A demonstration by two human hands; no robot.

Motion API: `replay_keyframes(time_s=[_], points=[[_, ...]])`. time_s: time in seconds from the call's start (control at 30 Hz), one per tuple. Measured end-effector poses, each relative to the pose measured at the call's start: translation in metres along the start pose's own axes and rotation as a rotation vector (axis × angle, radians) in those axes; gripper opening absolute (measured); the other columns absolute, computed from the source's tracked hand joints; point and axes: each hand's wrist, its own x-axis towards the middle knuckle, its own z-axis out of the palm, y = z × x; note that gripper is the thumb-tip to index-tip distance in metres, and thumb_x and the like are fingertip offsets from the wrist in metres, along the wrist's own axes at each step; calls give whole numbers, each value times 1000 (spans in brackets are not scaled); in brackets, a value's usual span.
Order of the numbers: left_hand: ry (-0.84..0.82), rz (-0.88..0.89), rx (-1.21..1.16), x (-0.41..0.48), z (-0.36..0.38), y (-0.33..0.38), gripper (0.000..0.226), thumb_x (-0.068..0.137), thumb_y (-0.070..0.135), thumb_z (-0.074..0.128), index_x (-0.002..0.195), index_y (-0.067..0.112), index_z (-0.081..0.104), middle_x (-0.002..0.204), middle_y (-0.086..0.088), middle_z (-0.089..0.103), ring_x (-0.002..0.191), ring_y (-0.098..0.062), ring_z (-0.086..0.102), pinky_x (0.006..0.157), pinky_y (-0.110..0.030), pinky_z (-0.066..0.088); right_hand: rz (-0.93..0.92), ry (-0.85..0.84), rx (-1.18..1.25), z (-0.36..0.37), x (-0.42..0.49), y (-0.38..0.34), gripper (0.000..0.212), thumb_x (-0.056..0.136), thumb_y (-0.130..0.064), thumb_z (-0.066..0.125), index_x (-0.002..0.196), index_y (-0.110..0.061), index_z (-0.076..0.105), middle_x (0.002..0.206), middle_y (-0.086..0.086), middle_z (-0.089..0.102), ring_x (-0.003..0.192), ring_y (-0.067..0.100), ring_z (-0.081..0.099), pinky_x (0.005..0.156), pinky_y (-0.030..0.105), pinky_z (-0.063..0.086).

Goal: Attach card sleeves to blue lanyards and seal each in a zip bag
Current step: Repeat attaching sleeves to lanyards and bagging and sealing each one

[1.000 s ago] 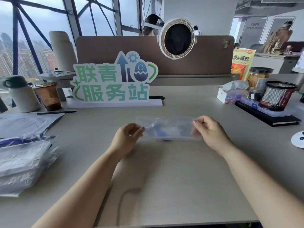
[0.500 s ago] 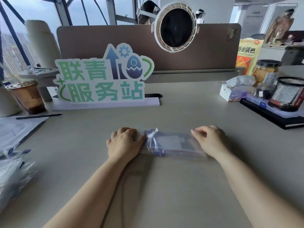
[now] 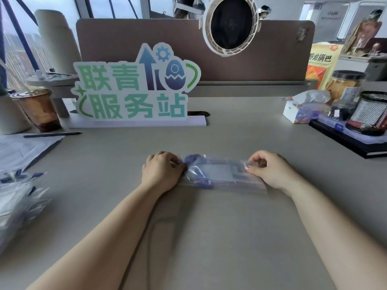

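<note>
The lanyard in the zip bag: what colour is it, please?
Blue lanyard; the head view shows it best.

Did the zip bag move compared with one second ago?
Yes. The zip bag came down onto the desk, ending farther from the green sign, toward the person.

zip bag [image 3: 222, 176]: clear glossy plastic | desk [image 3: 209, 237]: matt smooth grey | pen holder [image 3: 368, 111]: metal mesh

Zip bag [image 3: 224, 176]: clear, flat on desk. Contents: blue lanyard [image 3: 193, 159], bunched left; card sleeve [image 3: 217, 172], flat, centre.
</note>
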Motion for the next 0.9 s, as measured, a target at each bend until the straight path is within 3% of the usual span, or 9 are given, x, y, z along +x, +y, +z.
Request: replay_keyframes(time_s=[0.13, 0.23, 0.4, 0.53, 0.67, 0.9], points=[[39, 25, -130, -2, 1, 0, 12, 84, 36, 61, 83, 26, 55, 92, 1, 65, 91, -27, 58, 75, -34, 45, -50, 75, 49, 6, -7, -3, 13, 81, -17, 69, 77, -22, 58, 74, -9, 61, 75, 20, 57, 72, 32, 45], [72, 44, -225, -6, -1, 2, 10, 83, 30, 64, 86, 23, 58, 88, 2, 65, 84, -23, 59, 75, -34, 48, -47, 137, 151, 9, -11, -5, 13, 82, -11, 68, 84, -22, 61, 75, -10, 59, 73, 17, 56, 69, 27, 43], [97, -12, -449, -15, -6, 3, 21, 82, 20, 69, 100, 22, 58, 82, 10, 65, 74, -8, 59, 61, -8, 39, 1, 197, 378, 11, -15, -8, 20, 79, -9, 71, 88, -23, 60, 83, 0, 63, 73, 15, 58, 70, 26, 46], [97, -81, -499, -26, -12, 5, 14, 83, 17, 68, 96, 20, 66, 79, 10, 67, 75, -9, 63, 62, -5, 40, 80, 227, 403, 13, -25, -18, 17, 80, -10, 71, 90, -19, 62, 82, -2, 64, 74, 15, 59, 69, 25, 45], [91, -219, -595, -45, -47, 24, 12, 82, 8, 64, 73, 16, 64, 62, 10, 63, 57, -3, 53, 51, -9, 37, 131, 202, 417, 1, -36, -50, 12, 84, -11, 65, 92, -19, 60, 80, -11, 60, 79, 13, 58, 72, 21, 41], [210, -379, -555, -75, -190, 22, 10, 81, 7, 63, 72, 10, 66, 63, 1, 64, 55, -9, 50, 55, -19, 40, 17, -50, 469, -28, -36, -178, 12, 85, -11, 65, 94, -16, 60, 85, -7, 62, 81, 13, 59, 75, 20, 42]])
